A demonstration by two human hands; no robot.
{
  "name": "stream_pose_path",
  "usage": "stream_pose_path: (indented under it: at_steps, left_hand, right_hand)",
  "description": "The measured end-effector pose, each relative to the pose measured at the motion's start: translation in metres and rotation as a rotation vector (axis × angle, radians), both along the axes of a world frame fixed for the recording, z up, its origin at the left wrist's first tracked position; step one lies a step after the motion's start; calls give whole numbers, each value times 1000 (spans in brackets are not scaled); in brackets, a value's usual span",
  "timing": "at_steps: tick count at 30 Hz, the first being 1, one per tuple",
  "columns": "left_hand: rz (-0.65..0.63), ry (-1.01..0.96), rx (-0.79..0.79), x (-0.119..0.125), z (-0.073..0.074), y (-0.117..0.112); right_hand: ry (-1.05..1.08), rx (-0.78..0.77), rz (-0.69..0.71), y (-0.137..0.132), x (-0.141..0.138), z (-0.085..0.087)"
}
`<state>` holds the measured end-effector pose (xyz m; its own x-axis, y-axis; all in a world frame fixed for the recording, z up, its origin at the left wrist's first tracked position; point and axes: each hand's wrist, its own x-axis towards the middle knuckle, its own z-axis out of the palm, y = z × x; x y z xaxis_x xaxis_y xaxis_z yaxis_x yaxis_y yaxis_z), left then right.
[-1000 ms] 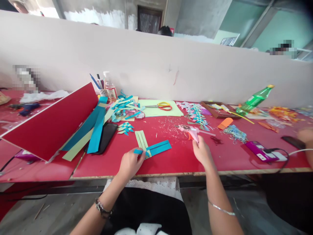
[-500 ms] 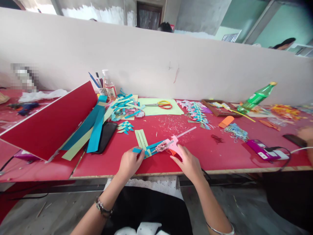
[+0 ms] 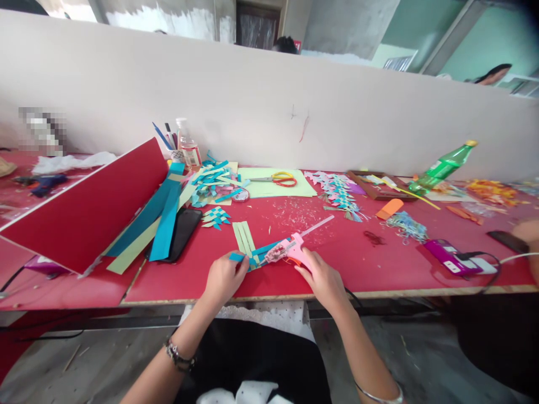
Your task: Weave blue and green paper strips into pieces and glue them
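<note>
My left hand (image 3: 224, 279) pinches the near end of a blue paper strip (image 3: 237, 257) on the red table (image 3: 337, 264). That strip is woven with pale green strips (image 3: 243, 235) lying just beyond my fingers. My right hand (image 3: 323, 279) grips a pink glue gun (image 3: 290, 249), its nozzle pointing left at the woven strips and a clear glue stick jutting out behind it to the upper right.
A red board (image 3: 84, 207) leans at the left over long blue and green strips (image 3: 162, 216) and a black phone (image 3: 183, 233). Scissors (image 3: 278, 180) lie on green paper. A green bottle (image 3: 442, 166), a purple device (image 3: 448, 255) and another person's hand (image 3: 528, 233) are at the right.
My right hand picked up the pink glue gun from mid-table and brought it leftward, nozzle now at the woven strips. My left hand has stayed pinching the blue strip.
</note>
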<state>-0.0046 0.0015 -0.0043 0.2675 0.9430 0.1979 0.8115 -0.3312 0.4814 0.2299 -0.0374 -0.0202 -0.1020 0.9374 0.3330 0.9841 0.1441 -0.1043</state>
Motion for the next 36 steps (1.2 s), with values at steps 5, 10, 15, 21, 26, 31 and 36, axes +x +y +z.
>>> stream_pose_path:
  at_steps: [5,10,15,21,26,31,36]
  left_hand:
    - [2,10,-5,0,0,0]
    - [-2,11,3,0,1,0]
    - [-2,4,3,1,2,-1]
    - [1,3,-7,0,1,-1]
    - [-2,-1,-12,0,0,-1]
    - [3,-9,-2,0,1,-1]
    - [-6,-15,-6,0,2,-1]
  right_hand:
    - [-13,0,-19,-1,-1,1]
    - [-2,-2,-39,-3,-2,4]
    - [12,8,-64,-4,1,3]
    - [-2,11,-94,-5,5,3]
    - [14,8,-121,-6,8,4]
    - [18,47,-144,-7,15,3]
    - [-17,63,-191,-8,25,-2]
